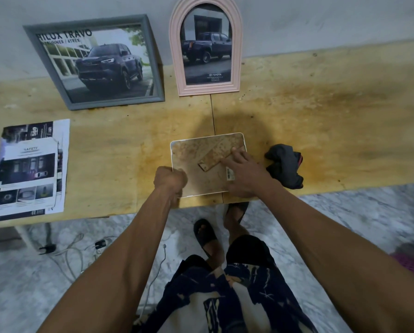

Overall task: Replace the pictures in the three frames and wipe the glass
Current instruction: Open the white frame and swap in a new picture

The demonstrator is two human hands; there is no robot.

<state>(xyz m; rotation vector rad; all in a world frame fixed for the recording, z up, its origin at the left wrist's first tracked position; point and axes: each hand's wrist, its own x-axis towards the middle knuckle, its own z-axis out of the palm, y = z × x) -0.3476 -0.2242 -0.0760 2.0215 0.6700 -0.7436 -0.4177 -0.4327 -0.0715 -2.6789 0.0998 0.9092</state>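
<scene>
The white frame [189,162] lies face-down at the bench [321,121] edge, so its backing is reachable. Left hand [170,181] fingers curl gripping its corner; right hand [243,173] fingers spread on the stand (cloth [285,169] just right).

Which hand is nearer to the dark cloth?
Right. The right hand rests on the back of the frame, just beside the cloth. The left hand grips the frame's left edge, on the far side from it.
</scene>
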